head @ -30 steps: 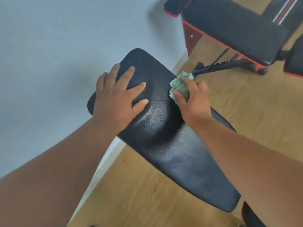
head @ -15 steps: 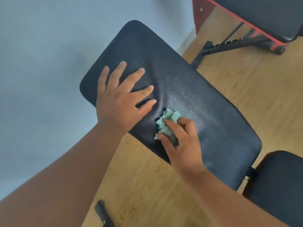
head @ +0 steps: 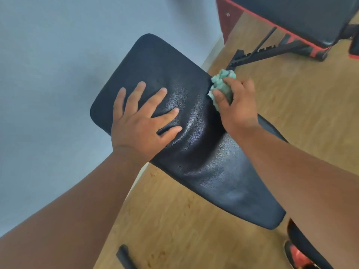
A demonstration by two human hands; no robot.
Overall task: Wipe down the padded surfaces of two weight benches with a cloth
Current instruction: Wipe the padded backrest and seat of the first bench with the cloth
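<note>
At pad's [head: 194,152] right edge, your right hand [head: 238,105] grips the bunched cloth [head: 221,84], swung back from the near-left edge half a second ago. Left hand [head: 141,121] stays flat, fingers spread, bracing. Wipe strokes ongoing; second bench [head: 291,16] waits behind.

A black padded bench back [head: 204,152] is seen tilted above a wooden floor [head: 174,230]. A left hand [head: 139,123] is laid flat on it, and a green cloth [head: 221,86] is pressed at its right edge.
</note>
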